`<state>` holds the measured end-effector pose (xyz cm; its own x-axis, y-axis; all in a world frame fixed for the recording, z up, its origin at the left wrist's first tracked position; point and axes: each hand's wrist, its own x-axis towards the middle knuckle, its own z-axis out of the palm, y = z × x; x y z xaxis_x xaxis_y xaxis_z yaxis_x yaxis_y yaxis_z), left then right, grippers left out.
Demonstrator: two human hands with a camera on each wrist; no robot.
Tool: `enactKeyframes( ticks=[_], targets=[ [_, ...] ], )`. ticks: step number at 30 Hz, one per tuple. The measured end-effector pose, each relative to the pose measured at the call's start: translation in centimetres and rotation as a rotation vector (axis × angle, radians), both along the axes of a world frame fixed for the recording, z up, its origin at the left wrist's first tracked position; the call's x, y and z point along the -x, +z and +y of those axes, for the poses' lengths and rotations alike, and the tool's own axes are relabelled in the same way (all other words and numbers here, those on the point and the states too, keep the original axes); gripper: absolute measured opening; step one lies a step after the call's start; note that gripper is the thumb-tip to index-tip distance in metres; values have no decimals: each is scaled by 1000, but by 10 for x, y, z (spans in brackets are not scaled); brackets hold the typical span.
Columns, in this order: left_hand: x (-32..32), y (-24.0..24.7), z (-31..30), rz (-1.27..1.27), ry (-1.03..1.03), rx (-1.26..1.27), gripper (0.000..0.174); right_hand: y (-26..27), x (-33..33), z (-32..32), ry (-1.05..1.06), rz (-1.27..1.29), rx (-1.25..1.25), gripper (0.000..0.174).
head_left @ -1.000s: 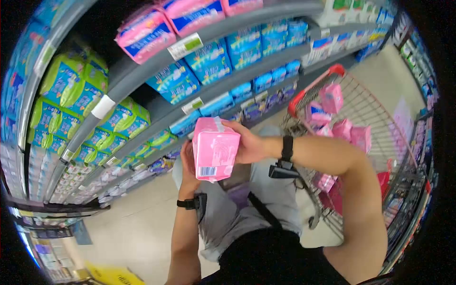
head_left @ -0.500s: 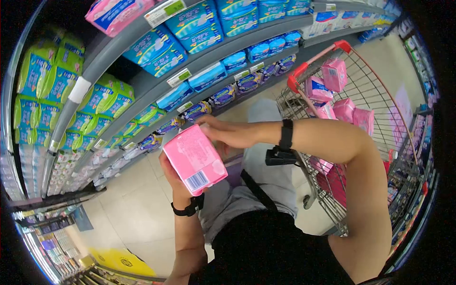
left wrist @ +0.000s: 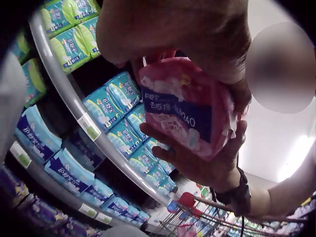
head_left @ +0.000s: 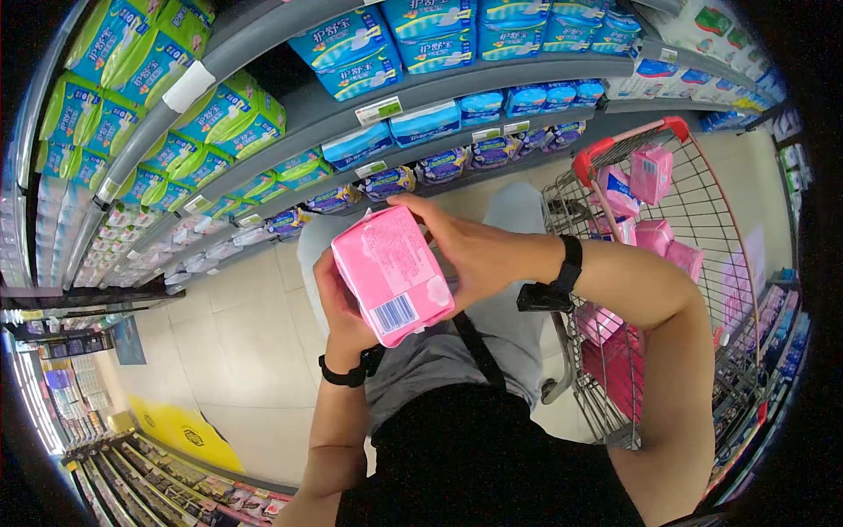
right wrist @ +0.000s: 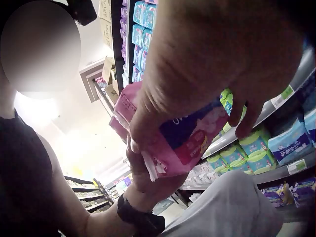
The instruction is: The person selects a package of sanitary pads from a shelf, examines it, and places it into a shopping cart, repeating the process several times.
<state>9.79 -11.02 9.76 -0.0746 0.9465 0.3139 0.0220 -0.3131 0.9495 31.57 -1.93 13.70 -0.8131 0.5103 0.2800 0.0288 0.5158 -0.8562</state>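
Where 2 hands [head_left: 342, 307] [head_left: 492, 259] grip, pink package [head_left: 391, 274], tilted (seemingly)

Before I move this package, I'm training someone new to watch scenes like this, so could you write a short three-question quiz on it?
1. Multiple choice: on which side of the person is the shopping cart? A) left; B) right; C) directly behind.
2. True or false: the left hand and the right hand both hold the package.
3. Fill in the gap: in the head view, the shelf packs at the upper left are blue and bright ____.

Key: 1 B; 2 true; 3 green.
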Motion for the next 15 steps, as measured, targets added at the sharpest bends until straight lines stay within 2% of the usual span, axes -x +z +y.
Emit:
enactKeyframes(
  ticks=[5, 6, 8, 9, 11, 13, 15],
  targets=[
    [-4, 3, -1, -105, -85, 34, 121, 6, 1, -3, -74, -10, 10, 133],
    [-2, -1, -5, -173, -121, 207, 123, 4, 0, -4, -85, -4, 0, 129],
    [6, 4, -9, -69, -128, 201, 126, 6, 8, 1, -63, -37, -42, 118],
    [7, 9, -8, 109, -115, 43, 129, 13, 7, 2, -48, -88, -73, 112],
    [10, 17, 0, 491, -90, -228, 135, 16, 7, -1, -45, -147, 88, 108],
    [7, 18, 0, 334, -77, -264, 133, 16, 8, -4, -75, -112, 85, 110],
    [9, 21, -6, 413, -20, -264, 134, 17, 6, -4, -64, -101, -40, 110]
  ],
)
